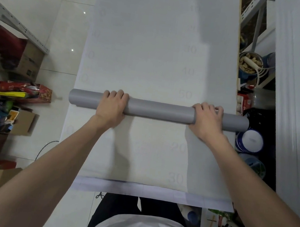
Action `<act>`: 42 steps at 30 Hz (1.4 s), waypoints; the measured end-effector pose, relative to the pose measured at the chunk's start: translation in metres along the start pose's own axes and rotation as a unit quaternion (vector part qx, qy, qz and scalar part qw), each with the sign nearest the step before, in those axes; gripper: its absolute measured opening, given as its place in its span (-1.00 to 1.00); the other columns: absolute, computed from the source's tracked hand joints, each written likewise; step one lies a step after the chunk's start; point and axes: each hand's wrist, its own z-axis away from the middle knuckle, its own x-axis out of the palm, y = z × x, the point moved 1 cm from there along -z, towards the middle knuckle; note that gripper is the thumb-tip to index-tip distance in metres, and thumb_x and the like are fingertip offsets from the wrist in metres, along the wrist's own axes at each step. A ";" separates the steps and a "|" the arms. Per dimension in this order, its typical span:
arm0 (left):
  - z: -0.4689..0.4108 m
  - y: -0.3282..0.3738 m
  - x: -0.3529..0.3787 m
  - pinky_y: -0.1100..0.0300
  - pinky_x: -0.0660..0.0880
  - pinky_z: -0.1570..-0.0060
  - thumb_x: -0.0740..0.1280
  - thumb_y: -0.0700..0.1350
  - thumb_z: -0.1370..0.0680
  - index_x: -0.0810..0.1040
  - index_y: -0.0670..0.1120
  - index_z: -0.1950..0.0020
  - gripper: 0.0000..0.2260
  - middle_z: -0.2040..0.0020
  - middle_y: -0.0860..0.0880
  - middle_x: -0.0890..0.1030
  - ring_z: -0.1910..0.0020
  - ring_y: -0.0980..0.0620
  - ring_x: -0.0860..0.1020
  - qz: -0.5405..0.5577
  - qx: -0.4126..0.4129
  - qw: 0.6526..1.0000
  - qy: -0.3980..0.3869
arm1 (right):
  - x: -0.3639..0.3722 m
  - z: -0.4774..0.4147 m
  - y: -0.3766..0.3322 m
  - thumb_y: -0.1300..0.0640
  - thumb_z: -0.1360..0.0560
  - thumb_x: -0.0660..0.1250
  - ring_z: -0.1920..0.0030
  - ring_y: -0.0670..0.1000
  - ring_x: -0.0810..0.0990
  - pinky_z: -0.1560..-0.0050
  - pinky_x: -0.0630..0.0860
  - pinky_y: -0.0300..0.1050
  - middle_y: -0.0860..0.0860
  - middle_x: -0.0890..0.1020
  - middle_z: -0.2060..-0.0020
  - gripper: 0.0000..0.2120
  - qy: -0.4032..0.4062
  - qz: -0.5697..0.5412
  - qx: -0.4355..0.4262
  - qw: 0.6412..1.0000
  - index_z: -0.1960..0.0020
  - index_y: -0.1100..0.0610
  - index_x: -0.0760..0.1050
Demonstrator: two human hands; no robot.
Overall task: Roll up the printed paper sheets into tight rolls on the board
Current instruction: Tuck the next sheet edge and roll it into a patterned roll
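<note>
grey roll [158, 110] | my left hand [112, 107], right hand [207, 119]: fingers [120, 94] curled over it, for a tight winding | paper sheet [152, 49] flat, far side

A paper sheet [152, 49] runs down the middle of the frame from the top edge, and a roll [157, 110] lies across it at mid-height, its ends overhanging both sides of the sheet. The left hand [112, 107] grips the roll left of centre and the right hand [206, 120] grips it near its right end. On the tiled floor [63, 12] at the left edge sit cardboard boxes [31, 58] with snack packets [20, 90] below them, while at the right edge a pot of peanuts [250, 63] stands above the roll and a lidded tub [251, 140] just below its right end.
</note>
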 end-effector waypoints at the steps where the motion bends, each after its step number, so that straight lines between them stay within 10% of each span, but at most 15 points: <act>1: -0.006 0.000 -0.004 -0.05 0.32 -0.05 0.43 -0.15 -0.34 0.46 -0.14 -0.19 -0.56 -0.05 -0.15 0.52 0.03 -0.20 0.49 -0.011 -0.005 1.000 -0.014 | -0.002 -0.004 -0.001 -0.02 -0.36 0.40 -0.09 0.17 0.49 -0.16 0.19 0.08 0.09 0.55 -0.07 -0.57 -0.010 0.009 0.006 1.000 -0.20 0.05 0.46; 14: 0.040 -0.026 -0.079 0.03 0.39 0.30 0.47 -0.17 -0.21 0.47 -0.13 0.11 -0.68 0.29 -0.13 0.56 0.35 -0.21 0.53 0.012 0.024 0.995 0.091 | -0.060 0.041 -0.020 0.10 -0.23 0.51 0.04 0.11 0.55 -0.09 0.29 0.00 0.00 0.60 0.08 -0.59 0.102 -0.046 0.025 0.993 -0.05 0.04 0.50; 24: 0.054 -0.040 -0.121 0.06 0.35 0.23 0.50 -0.13 -0.20 0.56 -0.06 0.00 -0.60 0.21 -0.01 0.60 0.28 -0.14 0.54 0.022 0.206 0.970 0.129 | -0.078 0.159 -0.046 0.00 -0.22 0.48 0.05 0.08 0.54 0.01 0.31 0.00 -0.06 0.60 0.07 -0.56 0.122 -0.121 0.131 0.976 -0.09 -0.02 0.53; 42: 0.004 0.333 -0.207 0.01 0.42 0.12 0.54 0.03 -0.21 0.55 -0.06 -0.07 -0.52 0.12 -0.05 0.61 0.15 -0.18 0.58 -0.019 0.645 0.751 0.141 | -0.045 0.438 0.032 -0.08 -0.23 0.35 -0.05 0.15 0.55 -0.13 0.30 0.01 0.02 0.62 -0.03 -0.45 0.211 -0.111 0.562 0.792 -0.20 0.04 0.52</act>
